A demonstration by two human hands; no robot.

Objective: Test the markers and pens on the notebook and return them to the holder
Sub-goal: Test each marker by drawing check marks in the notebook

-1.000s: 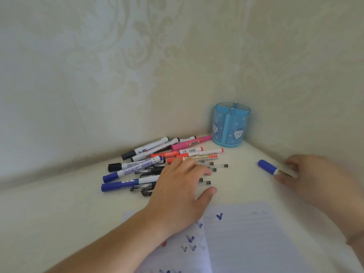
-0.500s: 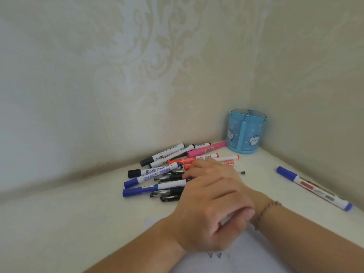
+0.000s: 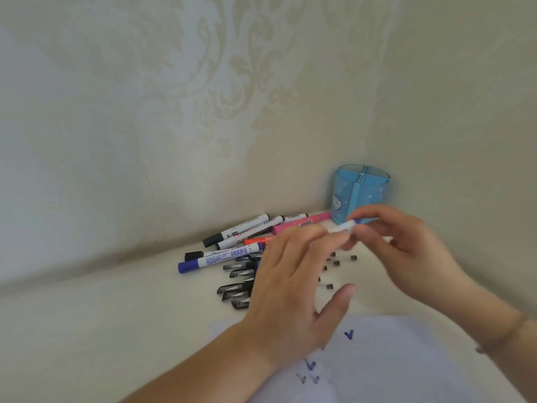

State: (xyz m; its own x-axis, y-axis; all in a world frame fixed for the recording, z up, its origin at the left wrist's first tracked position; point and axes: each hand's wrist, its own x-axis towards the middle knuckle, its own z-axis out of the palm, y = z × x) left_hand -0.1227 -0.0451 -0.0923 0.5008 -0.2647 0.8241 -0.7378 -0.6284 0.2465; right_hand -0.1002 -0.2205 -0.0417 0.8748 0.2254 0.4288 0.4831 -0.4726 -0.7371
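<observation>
The right hand (image 3: 406, 245) is pinching a white-barrelled marker (image 3: 347, 226) between its thumb and fingertips, above the far end of the pile and just in front of the holder (image 3: 360, 193). The marker's long axis is lying nearly level, running from lower left up to the right, with a bit of blue showing at its right end beside the fingers; motion blur is hiding which end is the cap. The left hand (image 3: 290, 289) is reaching in with its fingers straight and spread and its thumb out to the side, and its fingertips are meeting the marker's left end; whether they are actually gripping it cannot be told.

Under and behind the left hand a pile of markers (image 3: 241, 237) is lying on the table (image 3: 116, 330), their long axes mostly running from lower left to upper right. The blue-capped marker (image 3: 218, 258) is showing a barcode and small blue print too fine to read; the black-capped ones are carrying dark lettering that is also unreadable. A pink marker (image 3: 302, 223) is pointing toward the holder. Several clear pens (image 3: 235, 292) with dark clips are lying nearer, partly covered by the left hand.

The holder, blue with a small white cartoon figure, is standing upright in the corner of the patterned wall (image 3: 203, 97), its top divided into compartments. The notebook (image 3: 392, 359) is lying open nearest the camera, bearing blue check marks (image 3: 348, 334), and the left forearm is crossing its left edge. A thin bracelet (image 3: 511, 333) is circling the right wrist.
</observation>
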